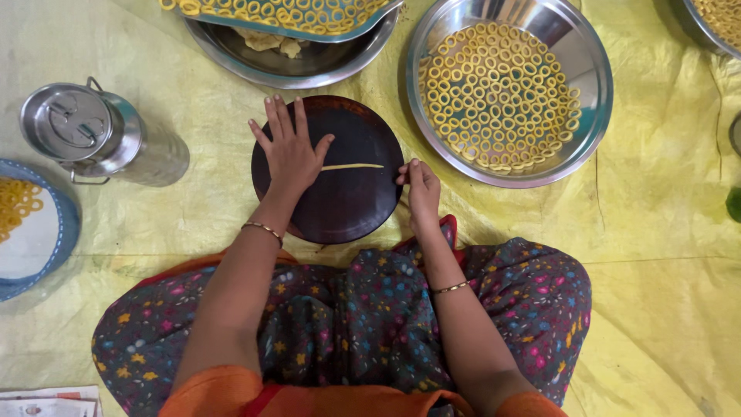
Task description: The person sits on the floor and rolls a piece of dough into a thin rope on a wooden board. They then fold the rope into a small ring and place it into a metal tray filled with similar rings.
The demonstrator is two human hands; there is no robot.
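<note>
We sit cross-legged on the yellow sheet [648, 309], lap in flowered cloth, and work on the dark round board [347, 201] just before our knees. Our left hand [289, 150] lies flat on the board, fingers spread apart, the palm over one end of a thin yellow dough strand [353, 167]. Our right hand [421, 185] has its fingertips pinched together at the board's edge, just beside the strand's other end. The step in hand, as we judge it, is rolling the strand thin; a next move would call for light, even pressure so it does not break. Farther off stands a steel bowl [587, 93] holding many dough rings [498, 96], and a lidded steel canister [100, 135] lies to the left.
</note>
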